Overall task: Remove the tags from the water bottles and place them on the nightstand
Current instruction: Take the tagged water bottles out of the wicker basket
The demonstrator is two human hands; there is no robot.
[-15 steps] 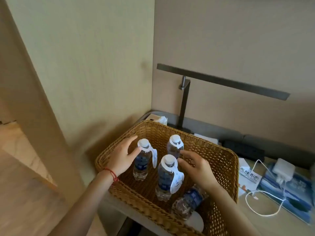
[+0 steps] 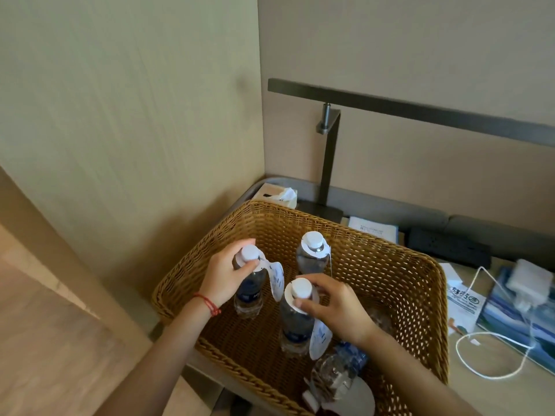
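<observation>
Basket [image 2: 414, 283] right half open above bare weave; three upright bottles [image 2: 310, 259] crowd left. Lamp bar [image 2: 420, 114] overhangs nightstand [image 2: 468, 394]; cable [image 2: 486, 375], booklets [image 2: 510, 319] clutter it.
</observation>
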